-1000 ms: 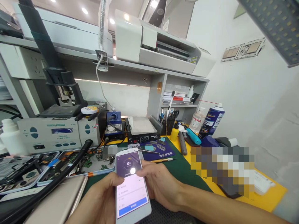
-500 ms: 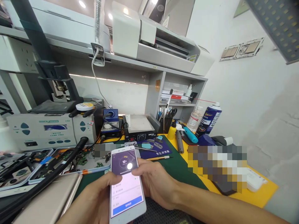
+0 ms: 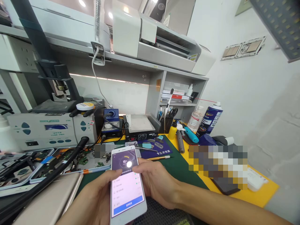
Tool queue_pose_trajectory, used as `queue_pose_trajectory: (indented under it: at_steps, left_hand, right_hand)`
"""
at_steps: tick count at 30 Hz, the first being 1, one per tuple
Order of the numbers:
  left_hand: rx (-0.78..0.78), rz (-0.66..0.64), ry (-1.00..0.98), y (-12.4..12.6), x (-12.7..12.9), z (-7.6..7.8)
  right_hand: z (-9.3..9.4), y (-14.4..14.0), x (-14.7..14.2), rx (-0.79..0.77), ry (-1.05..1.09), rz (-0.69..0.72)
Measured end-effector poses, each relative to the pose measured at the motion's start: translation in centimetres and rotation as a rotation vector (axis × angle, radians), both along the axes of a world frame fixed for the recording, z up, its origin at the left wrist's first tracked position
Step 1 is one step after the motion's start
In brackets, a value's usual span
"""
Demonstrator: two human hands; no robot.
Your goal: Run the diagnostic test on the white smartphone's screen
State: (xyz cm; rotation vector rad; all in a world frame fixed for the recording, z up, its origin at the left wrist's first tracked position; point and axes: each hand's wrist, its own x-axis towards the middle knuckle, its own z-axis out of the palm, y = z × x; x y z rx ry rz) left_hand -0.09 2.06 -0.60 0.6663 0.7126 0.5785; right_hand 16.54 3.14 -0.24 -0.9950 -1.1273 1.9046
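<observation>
We see a white wall at the right, a grey shelf unit along the workbench's far edge, ceiling lights above, and an LED panel overhead.

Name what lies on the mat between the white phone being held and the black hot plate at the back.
In the head view, between the phone and the hot plate lies a purple pad carrying small blue tools.

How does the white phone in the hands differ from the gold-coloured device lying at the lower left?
The white phone is held above the bench between the left hand and right hand; the gold-coloured device lies untouched on the bench. The white phone faces up with its screen lit, purple at the top; the gold-coloured device shows only a plain, unlit surface. Both are flat slabs with rounded corners.
</observation>
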Motion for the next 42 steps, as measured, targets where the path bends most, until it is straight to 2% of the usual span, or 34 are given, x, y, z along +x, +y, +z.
queue_pose_trajectory:
  at_steps: [6, 15, 22, 27, 32, 42]
  left_hand:
    - [0.0, 0.004, 0.087, -0.2, 0.1, 1.3]
    - [-0.005, 0.017, 0.043, 0.0, -0.2, -0.1]
    - [-0.023, 0.043, 0.059, -0.1, 0.2, 0.7]
    - [-0.001, -0.002, 0.032, 0.2, -0.2, 0.3]
    - [0.013, 0.022, 0.02, 0.2, -0.3, 0.0]
    - [-0.036, 0.034, 0.028, -0.1, 0.2, 1.3]
  right_hand:
    - [-0.3, 0.1, 0.0, -0.001, 0.008, 0.009]
    - [-0.4, 0.2, 0.0, -0.004, 0.008, 0.012]
    - [-0.6, 0.4, 0.0, -0.028, -0.005, -0.008]
    - [-0.6, 0.3, 0.1, -0.013, 0.012, 0.013]
    - [-0.4, 0.2, 0.0, -0.008, 0.002, 0.058]
    - [-0.3, 0.1, 0.0, -0.004, 0.013, 0.056]
